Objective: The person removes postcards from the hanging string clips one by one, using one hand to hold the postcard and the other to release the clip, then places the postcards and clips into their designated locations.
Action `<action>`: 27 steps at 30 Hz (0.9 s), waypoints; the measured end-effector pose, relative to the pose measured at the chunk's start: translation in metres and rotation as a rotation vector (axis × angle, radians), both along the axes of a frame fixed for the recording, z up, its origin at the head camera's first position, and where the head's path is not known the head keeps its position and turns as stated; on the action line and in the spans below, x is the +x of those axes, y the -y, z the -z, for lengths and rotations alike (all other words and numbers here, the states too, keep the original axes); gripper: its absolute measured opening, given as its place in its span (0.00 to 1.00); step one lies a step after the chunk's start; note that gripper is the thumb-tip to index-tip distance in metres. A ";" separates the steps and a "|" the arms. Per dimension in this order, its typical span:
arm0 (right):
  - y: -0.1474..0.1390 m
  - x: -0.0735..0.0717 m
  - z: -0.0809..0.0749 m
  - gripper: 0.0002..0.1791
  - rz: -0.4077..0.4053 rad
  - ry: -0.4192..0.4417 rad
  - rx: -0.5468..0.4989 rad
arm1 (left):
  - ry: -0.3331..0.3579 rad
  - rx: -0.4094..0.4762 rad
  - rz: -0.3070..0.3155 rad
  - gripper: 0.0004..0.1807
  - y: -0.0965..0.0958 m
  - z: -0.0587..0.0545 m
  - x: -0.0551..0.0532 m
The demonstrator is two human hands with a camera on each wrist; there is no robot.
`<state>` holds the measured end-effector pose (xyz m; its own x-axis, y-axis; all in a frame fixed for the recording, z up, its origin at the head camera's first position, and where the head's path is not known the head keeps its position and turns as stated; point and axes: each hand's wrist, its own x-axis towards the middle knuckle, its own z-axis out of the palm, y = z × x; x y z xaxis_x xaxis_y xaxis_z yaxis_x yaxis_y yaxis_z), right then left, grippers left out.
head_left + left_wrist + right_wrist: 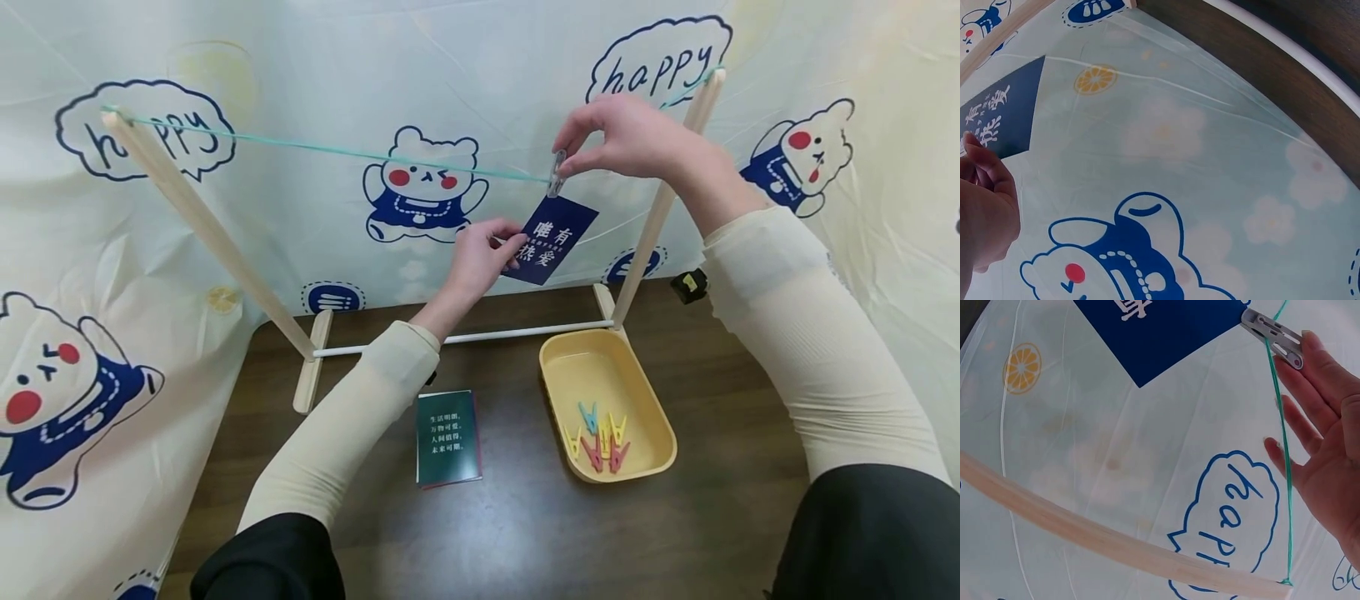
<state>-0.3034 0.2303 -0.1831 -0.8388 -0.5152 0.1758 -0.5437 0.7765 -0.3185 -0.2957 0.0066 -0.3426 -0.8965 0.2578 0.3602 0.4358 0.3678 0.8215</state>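
A dark blue card [551, 242] with white characters hangs tilted just below a green string [337, 151]. My left hand [483, 257] pinches the card's left edge between thumb and fingers; the left wrist view shows the same card [1013, 112] by the fingertips. Above it my right hand [626, 137] pinches a grey clothespin [556, 175] between thumb and index finger. In the right wrist view the clothespin [1272, 337] lies across the string [1282, 419], its tip at a corner of the card [1160, 337]. The other right fingers are spread loosely beside the string.
Two wooden posts [213, 233] hold up the string, with a white rod [525, 332] joining their feet. A yellow tray [551, 392] holds several coloured clothespins [604, 442]. Left of it lies a stack of cards [448, 437]. A tape measure [690, 286] sits by the right post.
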 end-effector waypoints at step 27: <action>0.008 0.010 -0.014 0.15 0.070 -0.211 -0.109 | 0.032 0.006 -0.016 0.09 0.027 0.017 0.011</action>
